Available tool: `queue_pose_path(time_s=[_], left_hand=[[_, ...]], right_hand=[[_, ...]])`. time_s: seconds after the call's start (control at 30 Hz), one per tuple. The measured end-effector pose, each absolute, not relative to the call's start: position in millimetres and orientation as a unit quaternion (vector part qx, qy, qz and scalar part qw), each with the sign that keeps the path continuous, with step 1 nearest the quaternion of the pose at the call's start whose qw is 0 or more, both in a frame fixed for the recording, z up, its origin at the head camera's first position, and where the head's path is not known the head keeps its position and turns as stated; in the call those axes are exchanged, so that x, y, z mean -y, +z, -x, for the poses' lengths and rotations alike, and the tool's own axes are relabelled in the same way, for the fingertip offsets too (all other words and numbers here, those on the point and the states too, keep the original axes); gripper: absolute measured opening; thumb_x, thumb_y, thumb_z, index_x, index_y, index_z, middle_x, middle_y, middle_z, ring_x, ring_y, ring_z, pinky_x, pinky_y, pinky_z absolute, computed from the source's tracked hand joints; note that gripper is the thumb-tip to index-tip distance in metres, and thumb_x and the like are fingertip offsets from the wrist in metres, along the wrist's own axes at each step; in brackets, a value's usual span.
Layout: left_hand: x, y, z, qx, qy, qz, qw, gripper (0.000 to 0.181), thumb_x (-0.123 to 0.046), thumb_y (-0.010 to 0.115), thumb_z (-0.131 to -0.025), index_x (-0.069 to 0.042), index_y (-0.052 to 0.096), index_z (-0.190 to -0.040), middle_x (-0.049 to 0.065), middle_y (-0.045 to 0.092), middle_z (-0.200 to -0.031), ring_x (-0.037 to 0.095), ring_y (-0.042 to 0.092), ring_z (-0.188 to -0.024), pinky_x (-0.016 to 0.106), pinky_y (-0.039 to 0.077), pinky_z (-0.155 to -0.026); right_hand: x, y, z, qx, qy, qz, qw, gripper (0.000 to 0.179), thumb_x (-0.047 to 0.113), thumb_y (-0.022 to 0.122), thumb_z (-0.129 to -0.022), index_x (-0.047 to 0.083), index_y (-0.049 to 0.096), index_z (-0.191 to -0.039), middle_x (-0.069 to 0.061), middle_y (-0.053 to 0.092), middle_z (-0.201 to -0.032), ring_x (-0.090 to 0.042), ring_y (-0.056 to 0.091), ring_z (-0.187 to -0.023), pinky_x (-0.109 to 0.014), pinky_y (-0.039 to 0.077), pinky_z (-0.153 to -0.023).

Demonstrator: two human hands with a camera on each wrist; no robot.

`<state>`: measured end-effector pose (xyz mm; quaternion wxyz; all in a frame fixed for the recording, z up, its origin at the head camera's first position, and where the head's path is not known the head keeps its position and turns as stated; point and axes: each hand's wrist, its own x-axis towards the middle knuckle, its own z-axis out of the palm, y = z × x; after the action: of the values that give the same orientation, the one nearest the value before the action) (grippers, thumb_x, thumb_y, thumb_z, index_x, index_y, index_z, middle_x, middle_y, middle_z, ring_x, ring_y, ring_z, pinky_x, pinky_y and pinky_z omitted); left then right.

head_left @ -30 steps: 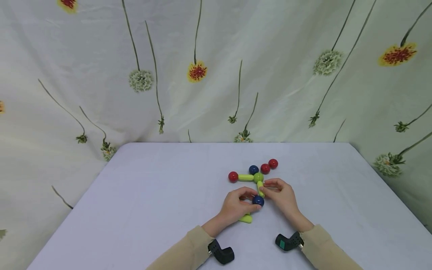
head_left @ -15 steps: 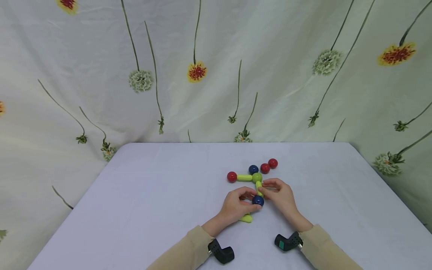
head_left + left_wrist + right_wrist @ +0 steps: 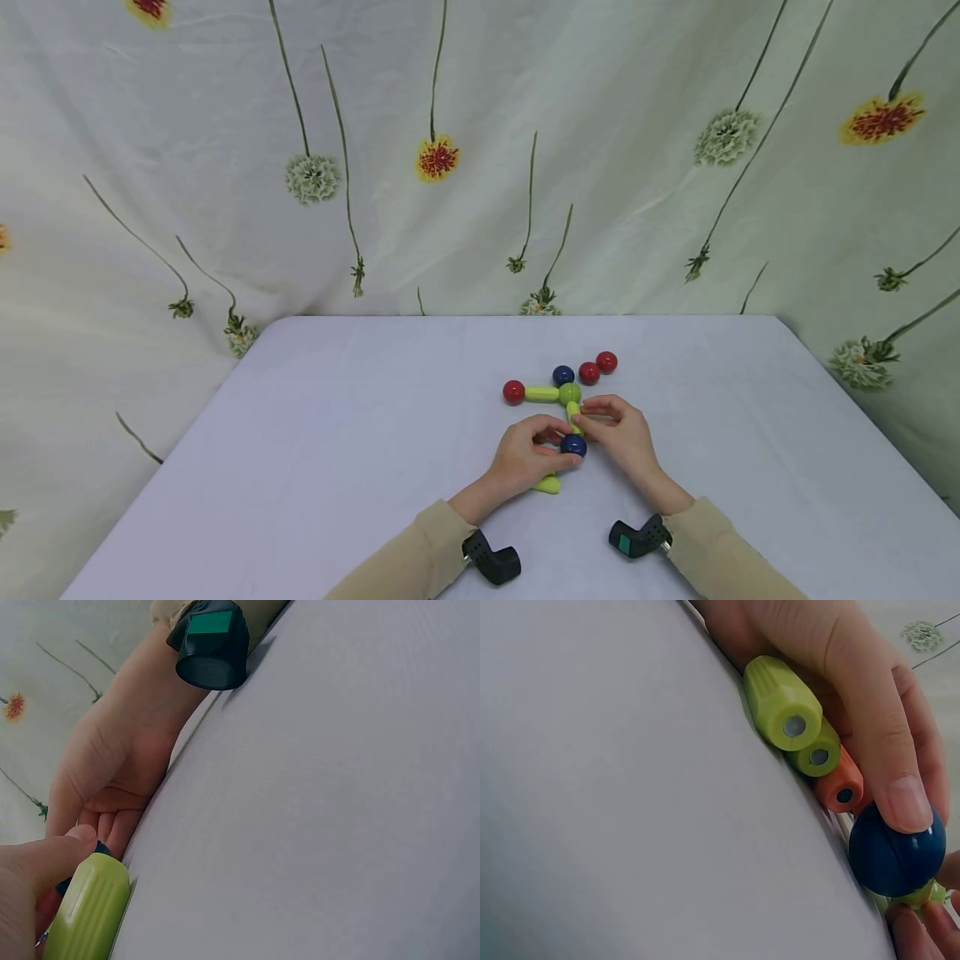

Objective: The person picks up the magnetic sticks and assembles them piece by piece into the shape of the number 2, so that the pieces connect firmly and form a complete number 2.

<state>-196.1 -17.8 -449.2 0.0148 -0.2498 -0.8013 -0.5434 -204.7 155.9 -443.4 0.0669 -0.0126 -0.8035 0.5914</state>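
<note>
In the head view my left hand holds a dark blue ball between thumb and fingers. My right hand pinches the yellow-green rod that runs from this ball to a green ball. From the green ball a second yellow-green rod leads left to a red ball. The right wrist view shows my left thumb on the blue ball. Under that palm lie a yellow-green rod, another green rod and an orange rod, with metal discs on their ends.
Another blue ball lies just behind the green one. Two red balls, one nearer and one farther, sit to its right. A white cloth covers the table, with a flower-printed curtain behind it.
The green ball, its left-pointing rod and the red ball have swung slightly left. The blue ball and both hands have hardly moved.
</note>
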Motion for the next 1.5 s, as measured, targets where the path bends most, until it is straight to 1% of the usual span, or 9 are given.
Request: queue_pose_path(time_s=[0.13,0.37,0.6,0.97,1.1,1.37,1.5], left_hand=[[17.7,-449.9,196.3,0.801,-0.545,0.248,0.014,0.030,-0.021,0.080,-0.075,-0.010,0.068,-0.101,-0.002,0.064,-0.091,0.010,0.059,-0.087,0.021,0.050,-0.072],[17.8,-450.5,197.1,0.806,-0.534,0.254,0.021,0.030,-0.023,0.081,-0.074,-0.011,0.068,-0.099,-0.003,0.065,-0.090,0.009,0.059,-0.084,0.022,0.048,-0.074],[18.4,-448.9,196.3,0.802,-0.541,0.253,0.014,0.031,-0.022,0.081,-0.074,-0.009,0.068,-0.099,0.000,0.064,-0.090,0.010,0.059,-0.083,0.022,0.049,-0.073],[19.0,-448.2,196.0,0.800,-0.544,0.255,0.010,0.029,-0.019,0.080,-0.075,-0.009,0.068,-0.099,0.002,0.065,-0.092,0.011,0.060,-0.083,0.023,0.049,-0.074],[19.5,-448.1,196.1,0.800,-0.544,0.253,0.004,0.028,-0.018,0.079,-0.076,-0.009,0.068,-0.100,0.002,0.065,-0.093,0.012,0.060,-0.085,0.022,0.049,-0.074],[24.4,-447.8,197.2,0.798,-0.550,0.248,-0.009,0.026,-0.020,0.076,-0.079,-0.010,0.069,-0.102,0.003,0.065,-0.098,0.019,0.059,-0.093,0.022,0.050,-0.075],[30.8,-446.1,201.8,0.805,-0.534,0.258,-0.007,0.026,-0.023,0.074,-0.082,-0.008,0.069,-0.102,0.002,0.067,-0.098,0.017,0.060,-0.093,0.024,0.049,-0.076]], right_hand=[[-154.7,-442.5,204.3,0.803,0.592,0.013,0.069,0.032,0.014,0.075,-0.080,0.000,0.062,-0.106,-0.016,0.066,-0.104,-0.017,0.068,-0.077,-0.024,0.053,-0.066],[-153.8,-441.2,203.4,0.803,0.592,0.013,0.069,0.033,0.015,0.075,-0.080,0.000,0.062,-0.106,-0.017,0.066,-0.105,-0.018,0.068,-0.077,-0.023,0.053,-0.066],[-153.1,-442.8,203.6,0.817,0.572,0.013,0.079,0.035,0.023,0.076,-0.080,0.003,0.063,-0.106,-0.014,0.067,-0.104,-0.021,0.068,-0.082,-0.019,0.049,-0.068],[-153.4,-443.9,203.4,0.819,0.566,0.013,0.091,0.034,0.021,0.076,-0.080,0.003,0.063,-0.105,-0.013,0.068,-0.102,-0.022,0.068,-0.083,-0.019,0.049,-0.070],[-153.8,-443.5,203.0,0.820,0.564,0.014,0.096,0.033,0.022,0.076,-0.080,0.003,0.063,-0.104,-0.013,0.068,-0.102,-0.023,0.067,-0.084,-0.019,0.049,-0.071],[-154.3,-442.6,201.7,0.821,0.562,0.022,0.095,0.033,0.023,0.076,-0.080,0.003,0.064,-0.103,-0.013,0.068,-0.101,-0.022,0.067,-0.083,-0.018,0.049,-0.070],[-154.6,-442.7,201.1,0.822,0.560,0.026,0.097,0.032,0.022,0.076,-0.080,0.003,0.064,-0.103,-0.012,0.068,-0.100,-0.022,0.067,-0.083,-0.018,0.049,-0.070]])
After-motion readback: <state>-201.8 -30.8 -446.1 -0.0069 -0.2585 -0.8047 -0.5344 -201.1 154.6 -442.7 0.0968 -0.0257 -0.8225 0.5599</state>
